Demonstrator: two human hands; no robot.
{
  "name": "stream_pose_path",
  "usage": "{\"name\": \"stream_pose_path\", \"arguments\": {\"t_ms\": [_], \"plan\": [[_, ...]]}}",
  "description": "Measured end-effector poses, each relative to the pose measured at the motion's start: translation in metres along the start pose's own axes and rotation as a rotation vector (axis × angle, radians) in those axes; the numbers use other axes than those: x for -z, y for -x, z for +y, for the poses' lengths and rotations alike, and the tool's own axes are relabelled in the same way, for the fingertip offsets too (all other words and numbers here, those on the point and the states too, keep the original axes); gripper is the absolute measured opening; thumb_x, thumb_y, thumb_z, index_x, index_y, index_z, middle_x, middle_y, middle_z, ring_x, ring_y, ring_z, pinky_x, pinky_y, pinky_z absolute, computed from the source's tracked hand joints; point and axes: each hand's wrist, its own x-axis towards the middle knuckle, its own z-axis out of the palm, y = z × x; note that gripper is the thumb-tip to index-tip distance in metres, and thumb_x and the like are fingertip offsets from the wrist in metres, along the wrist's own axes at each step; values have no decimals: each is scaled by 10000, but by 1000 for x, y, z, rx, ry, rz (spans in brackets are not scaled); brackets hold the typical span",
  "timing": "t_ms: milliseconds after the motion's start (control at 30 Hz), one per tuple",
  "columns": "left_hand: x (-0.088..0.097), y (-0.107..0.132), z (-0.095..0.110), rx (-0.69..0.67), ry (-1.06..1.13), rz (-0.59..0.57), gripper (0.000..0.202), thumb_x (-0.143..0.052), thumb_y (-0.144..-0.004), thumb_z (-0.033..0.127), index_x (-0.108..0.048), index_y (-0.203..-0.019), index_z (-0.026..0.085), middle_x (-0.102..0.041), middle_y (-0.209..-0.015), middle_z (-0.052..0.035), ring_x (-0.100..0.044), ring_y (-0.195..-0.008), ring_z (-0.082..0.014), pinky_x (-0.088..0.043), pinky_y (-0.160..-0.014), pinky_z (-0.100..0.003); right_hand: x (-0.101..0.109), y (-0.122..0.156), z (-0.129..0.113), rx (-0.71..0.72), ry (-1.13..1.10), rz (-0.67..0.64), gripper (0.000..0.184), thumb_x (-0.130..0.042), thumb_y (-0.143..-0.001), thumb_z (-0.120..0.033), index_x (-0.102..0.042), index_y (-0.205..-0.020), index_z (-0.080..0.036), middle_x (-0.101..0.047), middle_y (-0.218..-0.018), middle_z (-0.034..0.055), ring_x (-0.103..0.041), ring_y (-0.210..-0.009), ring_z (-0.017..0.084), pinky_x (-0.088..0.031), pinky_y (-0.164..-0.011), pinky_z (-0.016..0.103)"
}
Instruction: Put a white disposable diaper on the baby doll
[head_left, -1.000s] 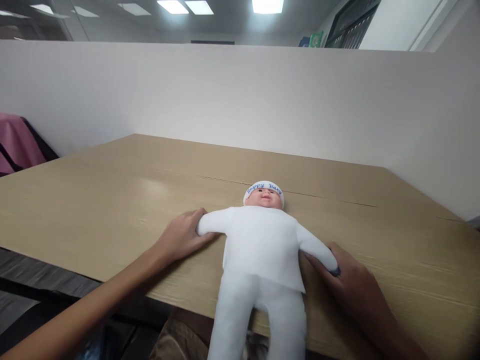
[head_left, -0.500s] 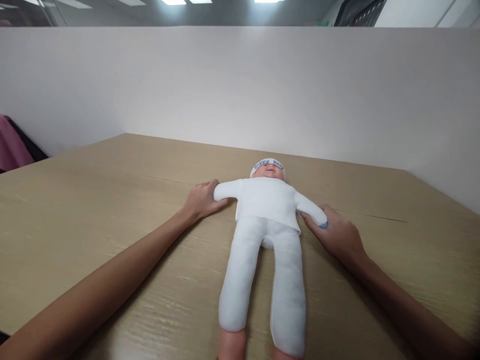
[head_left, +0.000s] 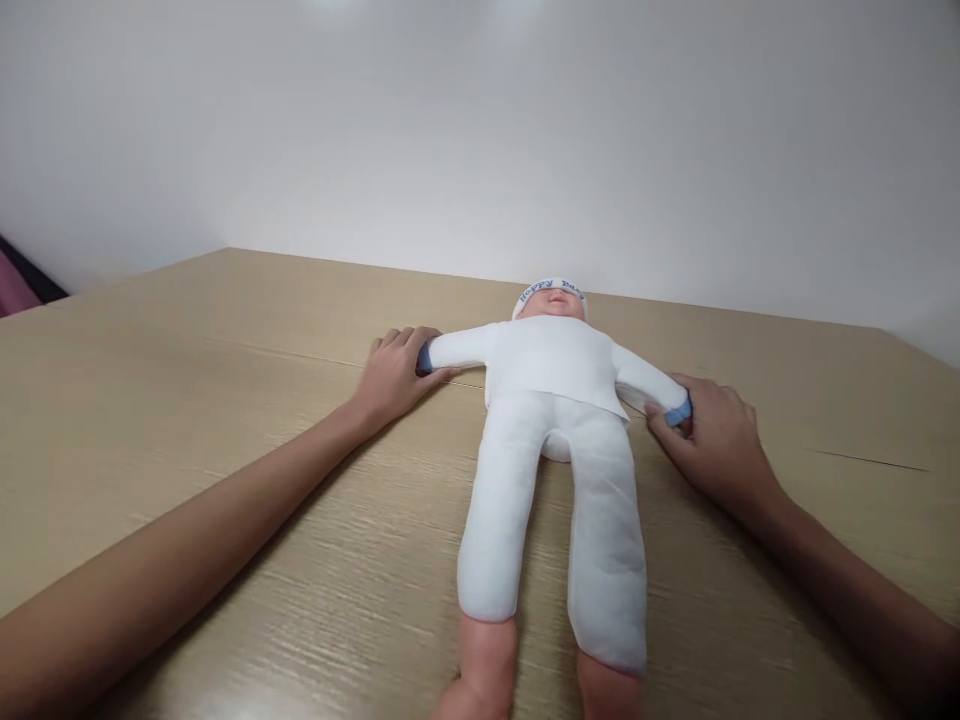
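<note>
A baby doll (head_left: 553, 360) in a white top and white trousers lies on its back on the wooden table (head_left: 262, 560), head away from me. Its white hat (head_left: 553, 288) carries blue lettering and covers its eyes. My left hand (head_left: 396, 375) is closed around the end of the doll's arm on the left, at a blue cuff (head_left: 425, 358). Around the other sleeve end, also with a blue cuff (head_left: 679, 411), my right hand (head_left: 716, 430) is closed. Both doll arms are spread outward. The bare lower legs point toward me, the feet partly cut off by the frame.
A plain white partition (head_left: 480, 140) rises along the far edge of the table. Pink and black fabric (head_left: 19, 280) shows past the table's left edge. A thin seam line (head_left: 870, 460) runs across the tabletop.
The view has tilted down, and the ceiling is out of sight. My hands have slid outward along the sleeves, so both blue cuffs now show and the doll's arms look straighter.
</note>
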Motion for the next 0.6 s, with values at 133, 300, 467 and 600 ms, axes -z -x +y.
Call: {"name": "stream_pose_path", "arguments": {"t_ms": [133,300,467,600], "plan": [[-5,-4,-3,13,8,-37,570,-686,-1011,687,-662,-1361,237,-773,-1242,-131,-651,-1134,-368,-479,-1002,-486,-6,-3,4,19,13,-17,541,-478,-1063,-548,-684,-1402,-180,-770,-1199,204,-661,-1071,422,-493,-928,538],[1,0,3,53,57,-93,575,-691,-1003,635,-652,-1407,228,-772,-1282,-142,-641,-1195,-377,-474,-1058,-495,-5,-3,2,13,-61,-29,586,-457,-1079,-506,-629,-1515,-155,-741,-1359,220,-631,-1194,421,-470,-1047,560],[20,30,31,147,78,-50,568,-652,-1022,439,-588,-1520,174,-687,-1478,-221,-571,-1367,-428,-446,-1138,-566,7,15,-13,-98,-117,43,620,-529,-1016,-386,-556,-1572,-113,-679,-1456,260,-564,-1306,427,-459,-1114,587],[46,62,67,176,109,22,576,-614,-993,245,-542,-1557,148,-596,-1581,-249,-518,-1456,-428,-439,-1184,-580,25,47,-37,-139,-146,123,655,-560,-976,-325,-508,-1589,-100,-597,-1546,280,-496,-1416,425,-423,-1189,604]]}}
